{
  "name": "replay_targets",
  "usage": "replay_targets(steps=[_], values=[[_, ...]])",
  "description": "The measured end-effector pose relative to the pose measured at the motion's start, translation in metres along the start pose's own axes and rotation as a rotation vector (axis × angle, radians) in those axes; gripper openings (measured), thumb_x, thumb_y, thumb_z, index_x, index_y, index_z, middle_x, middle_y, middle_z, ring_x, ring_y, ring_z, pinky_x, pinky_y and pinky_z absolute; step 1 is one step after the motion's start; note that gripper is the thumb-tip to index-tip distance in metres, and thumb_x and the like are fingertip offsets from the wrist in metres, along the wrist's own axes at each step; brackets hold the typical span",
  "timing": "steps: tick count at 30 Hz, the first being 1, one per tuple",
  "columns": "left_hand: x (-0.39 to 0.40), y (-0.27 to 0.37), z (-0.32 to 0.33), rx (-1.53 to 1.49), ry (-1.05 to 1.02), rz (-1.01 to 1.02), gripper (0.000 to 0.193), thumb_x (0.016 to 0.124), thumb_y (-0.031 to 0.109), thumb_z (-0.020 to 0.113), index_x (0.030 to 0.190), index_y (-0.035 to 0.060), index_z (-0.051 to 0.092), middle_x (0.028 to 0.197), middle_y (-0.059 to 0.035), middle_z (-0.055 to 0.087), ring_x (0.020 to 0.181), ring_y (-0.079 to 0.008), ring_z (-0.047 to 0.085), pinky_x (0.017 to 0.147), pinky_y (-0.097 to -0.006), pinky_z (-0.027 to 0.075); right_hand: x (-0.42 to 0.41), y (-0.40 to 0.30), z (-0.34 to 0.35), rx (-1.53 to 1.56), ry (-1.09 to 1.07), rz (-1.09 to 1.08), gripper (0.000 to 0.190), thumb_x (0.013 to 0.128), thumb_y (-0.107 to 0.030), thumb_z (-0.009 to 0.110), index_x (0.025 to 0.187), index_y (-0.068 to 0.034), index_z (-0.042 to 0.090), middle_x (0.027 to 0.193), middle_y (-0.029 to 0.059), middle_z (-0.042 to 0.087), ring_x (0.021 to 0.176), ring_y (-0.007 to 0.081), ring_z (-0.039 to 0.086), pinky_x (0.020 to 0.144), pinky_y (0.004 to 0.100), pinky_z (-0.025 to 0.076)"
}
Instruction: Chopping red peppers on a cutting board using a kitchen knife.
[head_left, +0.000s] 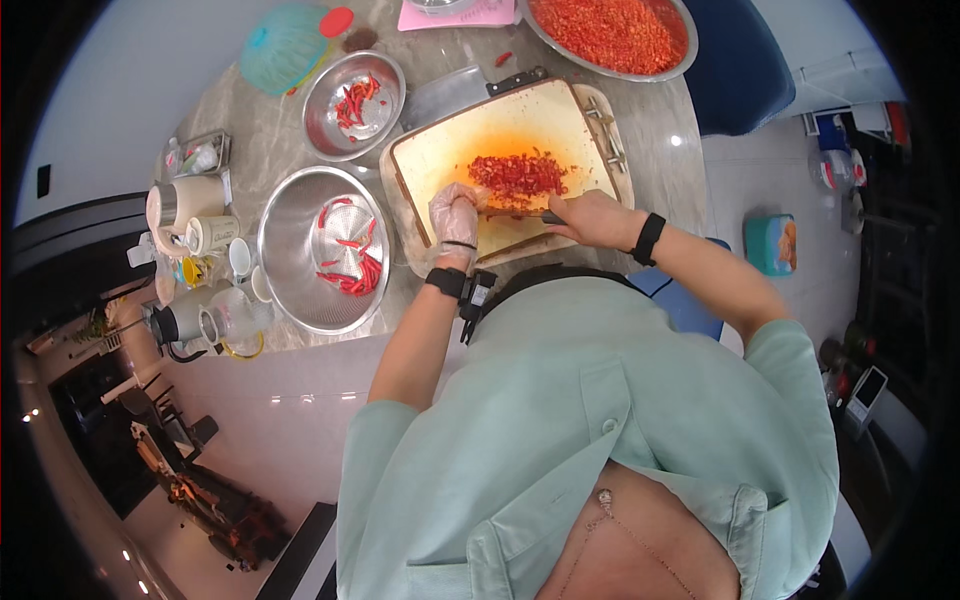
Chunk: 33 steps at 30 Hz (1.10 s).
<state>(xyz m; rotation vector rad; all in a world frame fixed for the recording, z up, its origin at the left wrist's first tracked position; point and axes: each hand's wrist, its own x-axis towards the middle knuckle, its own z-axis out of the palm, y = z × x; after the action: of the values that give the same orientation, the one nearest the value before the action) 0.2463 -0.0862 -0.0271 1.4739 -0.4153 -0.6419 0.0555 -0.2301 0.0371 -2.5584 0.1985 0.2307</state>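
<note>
My right hand (600, 219) is closed around the dark handle of a kitchen knife (521, 213), whose blade lies nearly edge-on to my view. A clear plastic glove covers my left hand (454, 214), curled at the blade's far end; its fingertips are partly hidden. Just beyond the blade, chopped red chillies (517, 174) form a heap on a pale cutting board (427, 154) with a brown rim. Orange stains spread around the heap. Beneath the board is a larger pale tray or board (622, 196).
Left of the board, a perforated metal colander (281, 247) and a smaller steel bowl (319, 127) hold whole red chillies. A cleaver (450, 96) lies behind the board. A large steel bowl (686, 45) of chopped chilli stands back right. Jugs and cups (240, 256) crowd the left edge.
</note>
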Motion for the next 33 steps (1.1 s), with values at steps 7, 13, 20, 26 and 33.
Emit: replay_targets(steps=[7, 13, 20, 26, 33], values=[[-0.027, 0.003, -0.005, -0.02, 0.037, -0.036, 0.028, 0.071, -0.016, 0.036, 0.058, 0.0019, 0.053, 0.059, -0.0038, 0.052, 0.055, -0.0105, 0.047, 0.053, -0.0236, 0.038, 0.006, -0.003, -0.015, -0.034, -0.126, -0.141, 0.033, 0.089, -0.033, 0.054, 0.091, -0.001, 0.045, 0.061, 0.0173, 0.056, 0.06, 0.0385, 0.058, 0.056, 0.0455, 0.046], [-0.027, 0.006, -0.001, 0.352, 0.026, 0.059, 0.023, 0.069, -0.014, 0.04, 0.057, 0.0009, 0.053, 0.056, -0.0059, 0.052, 0.056, -0.014, 0.051, 0.058, -0.0256, 0.044, 0.005, 0.006, 0.02, -0.022, -0.111, -0.088, 0.031, 0.09, -0.032, 0.053, 0.091, -0.001, 0.046, 0.061, 0.0174, 0.056, 0.06, 0.0381, 0.058, 0.056, 0.0454, 0.046], [-0.012, 0.009, -0.014, 0.183, -0.108, -0.058, 0.021, 0.067, -0.013, 0.037, 0.057, -0.0008, 0.051, 0.056, -0.0066, 0.052, 0.056, -0.0137, 0.051, 0.056, -0.0249, 0.043, 0.008, -0.009, 0.0, 0.001, -0.06, -0.119, 0.03, 0.091, -0.032, 0.051, 0.091, -0.002, 0.046, 0.061, 0.0177, 0.056, 0.057, 0.038, 0.058, 0.054, 0.0452, 0.047], [-0.017, -0.005, -0.005, 0.234, -0.098, 0.008, 0.022, 0.069, -0.014, 0.036, 0.058, -0.0002, 0.05, 0.057, -0.0058, 0.053, 0.058, -0.0134, 0.052, 0.059, -0.0244, 0.044, 0.004, -0.001, 0.018, -0.046, -0.145, -0.02, 0.031, 0.091, -0.032, 0.051, 0.09, -0.001, 0.046, 0.062, 0.0178, 0.057, 0.059, 0.0369, 0.059, 0.056, 0.0459, 0.046], [-0.015, 0.015, -0.007, 0.236, -0.066, -0.059, 0.023, 0.067, -0.014, 0.036, 0.057, 0.0007, 0.052, 0.055, -0.0051, 0.052, 0.055, -0.0131, 0.049, 0.057, -0.0245, 0.043, 0.012, -0.002, 0.004, 0.019, -0.058, -0.121, 0.031, 0.091, -0.031, 0.052, 0.09, -0.001, 0.046, 0.062, 0.0173, 0.058, 0.058, 0.0364, 0.059, 0.054, 0.0452, 0.047]])
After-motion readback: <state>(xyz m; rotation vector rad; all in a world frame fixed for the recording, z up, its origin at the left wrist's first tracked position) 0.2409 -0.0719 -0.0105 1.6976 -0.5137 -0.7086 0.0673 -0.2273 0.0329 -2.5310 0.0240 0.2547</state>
